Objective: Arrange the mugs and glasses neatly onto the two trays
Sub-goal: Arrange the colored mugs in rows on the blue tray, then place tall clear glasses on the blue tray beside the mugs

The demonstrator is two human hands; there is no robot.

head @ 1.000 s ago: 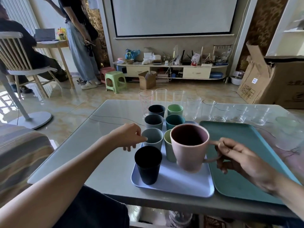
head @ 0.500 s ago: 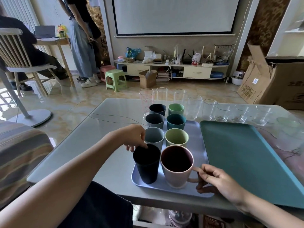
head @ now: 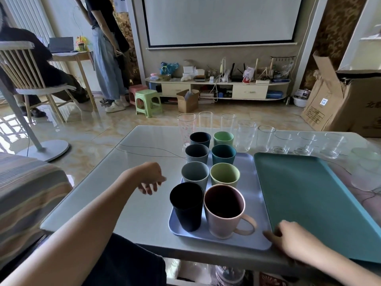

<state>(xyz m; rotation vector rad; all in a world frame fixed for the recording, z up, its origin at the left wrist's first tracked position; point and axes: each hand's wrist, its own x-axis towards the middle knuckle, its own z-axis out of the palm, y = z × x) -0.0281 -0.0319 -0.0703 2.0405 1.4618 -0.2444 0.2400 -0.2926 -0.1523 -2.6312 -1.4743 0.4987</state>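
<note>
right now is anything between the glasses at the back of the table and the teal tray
Nothing visible blocks them. The glasses stand in a row just behind the teal tray, whose surface is bare. The mugs fill the blue tray to its left, off that path.

Home living room: a projector screen (head: 219, 19) hung above a low cluttered TV console (head: 218, 87), with marble-look floor tiles (head: 99, 129), a glass-topped coffee table (head: 144, 203), plastic stools (head: 147, 102) and cardboard boxes (head: 346, 104).
</note>
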